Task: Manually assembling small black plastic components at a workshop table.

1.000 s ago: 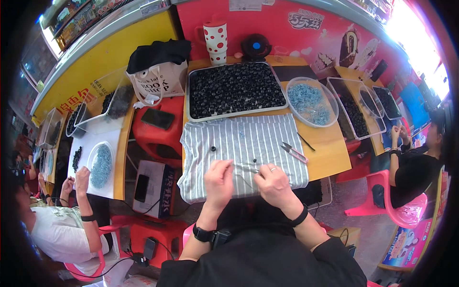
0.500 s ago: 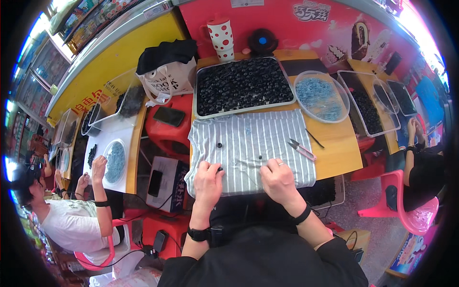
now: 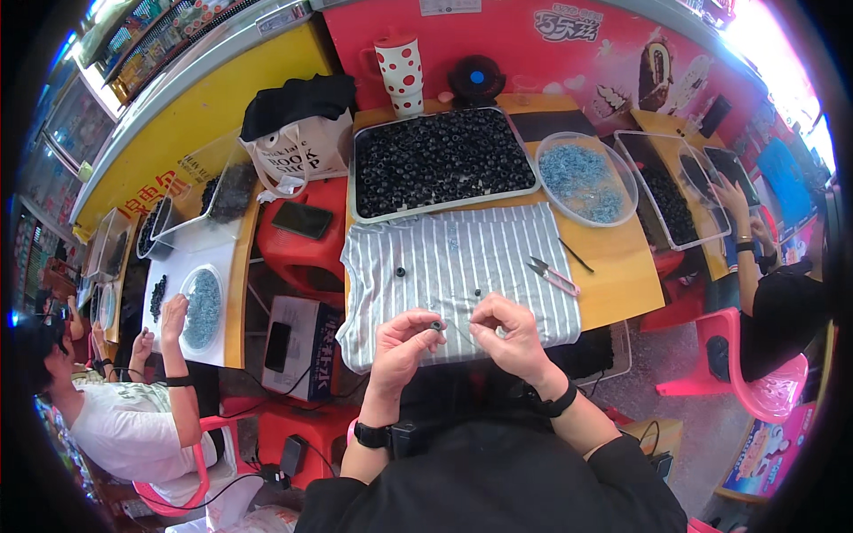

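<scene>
My left hand (image 3: pixel 400 348) pinches a small black ring-shaped piece (image 3: pixel 436 326) between thumb and fingertips, over the near edge of a grey-and-white striped cloth (image 3: pixel 462 253). Close beside it on the right, my right hand (image 3: pixel 512 339) has thumb and forefinger pressed together. A faint thin line shows between the two hands, but what the right fingertips hold is too small to make out. Two loose black pieces lie on the cloth: one ring (image 3: pixel 400 273) to the left and a smaller bit (image 3: pixel 477 292) just beyond my right hand.
Beyond the cloth stands a tray (image 3: pixel 444 210) full of black rings; right of it, a clear tub (image 3: pixel 634 191) of small blue pieces. Thread snips (image 3: pixel 553 276) and a thin black stick (image 3: pixel 576 255) lie at the right. A dotted tumbler (image 3: pixel 400 73) stands behind. Co-workers sit on both sides.
Both hands have turned and drawn toward each other, and the black ring in my left fingertips now shows plainly. At the right, a co-worker's hand has reached farther forward.
</scene>
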`<control>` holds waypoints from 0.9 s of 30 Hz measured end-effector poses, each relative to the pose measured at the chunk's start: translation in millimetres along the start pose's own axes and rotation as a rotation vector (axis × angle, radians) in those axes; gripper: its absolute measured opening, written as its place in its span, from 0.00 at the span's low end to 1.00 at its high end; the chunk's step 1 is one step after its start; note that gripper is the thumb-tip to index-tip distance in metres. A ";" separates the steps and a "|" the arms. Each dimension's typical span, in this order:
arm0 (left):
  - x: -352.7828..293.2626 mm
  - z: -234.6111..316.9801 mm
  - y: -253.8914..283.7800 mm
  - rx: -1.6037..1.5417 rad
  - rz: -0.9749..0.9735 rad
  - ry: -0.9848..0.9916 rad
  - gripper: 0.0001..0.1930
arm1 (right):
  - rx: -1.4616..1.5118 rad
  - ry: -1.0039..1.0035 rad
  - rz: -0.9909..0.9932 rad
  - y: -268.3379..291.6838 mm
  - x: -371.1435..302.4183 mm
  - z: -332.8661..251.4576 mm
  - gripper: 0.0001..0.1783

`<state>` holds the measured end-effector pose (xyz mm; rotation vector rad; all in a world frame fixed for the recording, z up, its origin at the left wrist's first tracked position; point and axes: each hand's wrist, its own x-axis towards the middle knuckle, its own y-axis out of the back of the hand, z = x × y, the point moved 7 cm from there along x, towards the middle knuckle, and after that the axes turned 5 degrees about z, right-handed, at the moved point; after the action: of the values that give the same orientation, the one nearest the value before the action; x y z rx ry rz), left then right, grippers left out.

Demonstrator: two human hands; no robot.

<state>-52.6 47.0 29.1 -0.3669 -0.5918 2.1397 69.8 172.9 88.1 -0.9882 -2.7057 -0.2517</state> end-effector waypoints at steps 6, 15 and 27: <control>-1.9 -3.3 -10.7 -0.071 -0.072 -0.007 0.12 | -0.018 0.041 -0.079 -20.0 1.6 -12.4 0.04; -6.7 -11.0 -5.5 -0.150 -0.116 0.027 0.10 | 0.055 -0.039 -0.107 -27.0 -5.2 -6.9 0.04; -10.8 -7.7 -8.0 -0.020 -0.201 -0.030 0.10 | -0.006 -0.138 -0.233 -32.1 -13.2 -5.8 0.03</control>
<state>-37.3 44.6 27.4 -0.2745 -0.6408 1.9507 59.7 139.2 87.4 -0.7146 -2.9490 -0.2431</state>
